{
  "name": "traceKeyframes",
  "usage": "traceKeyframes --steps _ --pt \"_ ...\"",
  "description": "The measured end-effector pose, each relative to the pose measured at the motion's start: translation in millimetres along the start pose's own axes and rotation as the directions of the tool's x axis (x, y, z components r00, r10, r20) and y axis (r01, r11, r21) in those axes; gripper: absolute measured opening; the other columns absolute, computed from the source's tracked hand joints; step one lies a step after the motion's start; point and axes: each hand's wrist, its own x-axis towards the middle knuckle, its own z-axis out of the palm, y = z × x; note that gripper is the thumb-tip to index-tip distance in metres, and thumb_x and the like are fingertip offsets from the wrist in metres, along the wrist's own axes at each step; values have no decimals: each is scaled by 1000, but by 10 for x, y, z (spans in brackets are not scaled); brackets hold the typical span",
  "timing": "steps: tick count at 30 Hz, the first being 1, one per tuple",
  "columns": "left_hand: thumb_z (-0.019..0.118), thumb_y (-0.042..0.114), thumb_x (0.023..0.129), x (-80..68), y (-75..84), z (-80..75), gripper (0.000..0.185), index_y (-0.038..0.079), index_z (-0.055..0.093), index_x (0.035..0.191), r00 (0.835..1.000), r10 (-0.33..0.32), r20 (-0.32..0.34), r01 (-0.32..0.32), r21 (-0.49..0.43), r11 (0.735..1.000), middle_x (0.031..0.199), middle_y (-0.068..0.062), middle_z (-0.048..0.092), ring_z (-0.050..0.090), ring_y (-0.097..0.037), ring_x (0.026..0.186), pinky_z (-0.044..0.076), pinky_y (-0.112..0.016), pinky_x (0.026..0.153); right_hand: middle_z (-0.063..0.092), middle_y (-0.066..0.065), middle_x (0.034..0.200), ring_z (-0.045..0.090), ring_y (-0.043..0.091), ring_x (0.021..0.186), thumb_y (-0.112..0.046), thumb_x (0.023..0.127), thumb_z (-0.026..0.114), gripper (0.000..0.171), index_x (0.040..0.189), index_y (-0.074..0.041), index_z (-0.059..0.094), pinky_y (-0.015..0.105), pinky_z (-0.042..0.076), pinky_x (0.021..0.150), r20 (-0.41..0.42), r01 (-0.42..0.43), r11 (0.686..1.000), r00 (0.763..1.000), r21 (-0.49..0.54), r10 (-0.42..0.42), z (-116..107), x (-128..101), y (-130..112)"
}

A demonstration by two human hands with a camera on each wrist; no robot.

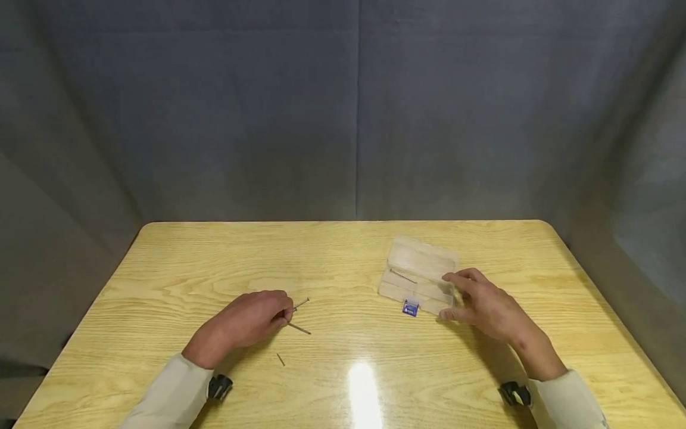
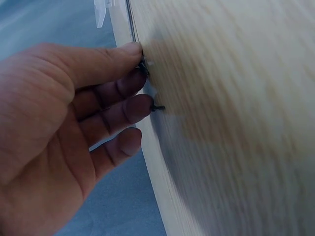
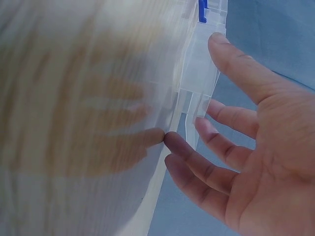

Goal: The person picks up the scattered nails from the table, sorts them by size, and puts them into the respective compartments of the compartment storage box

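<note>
My left hand (image 1: 286,314) rests on the wooden table (image 1: 343,250) left of centre, fingers curled, pinching a thin metal nail (image 1: 301,303) at its fingertips. The left wrist view shows the left hand (image 2: 140,73) with its fingertips (image 2: 134,49) on the nail's dark end (image 2: 143,67). A second nail (image 1: 299,328) lies just beside the fingers. My right hand (image 1: 449,296) touches the right end of a clear plastic box (image 1: 420,262) with nearly straight fingers. In the right wrist view the fingertips (image 3: 202,123) of the right hand (image 3: 206,81) meet the clear plastic box (image 3: 199,69).
A short third nail (image 1: 280,359) lies nearer the table's front. The box has a blue latch (image 1: 410,308) on its near side and one nail (image 1: 403,276) inside. Grey fabric walls enclose the table on three sides.
</note>
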Motion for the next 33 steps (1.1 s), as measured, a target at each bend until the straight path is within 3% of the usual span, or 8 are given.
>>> traceKeyframes --steps 21,33 --pt "65 7 102 29 26 -13 22 19 54 88 999 39 -31 -37 41 998 82 12 45 42 -6 69 40 -27 59 53 14 132 57 25 95 -38 88 83 70 143 -2 56 46 50 74 -22 14 1000 1000 3 -14 -3 -8 -31" --pt "55 9 107 130 113 -48 19 15 46 92 997 76 17 -76 -6 997 84 7 38 37 -9 73 36 -29 63 53 15 132 58 26 97 -37 89 82 69 142 -2 57 46 50 75 -21 10 1000 1000 1 -10 5 -5 -23"
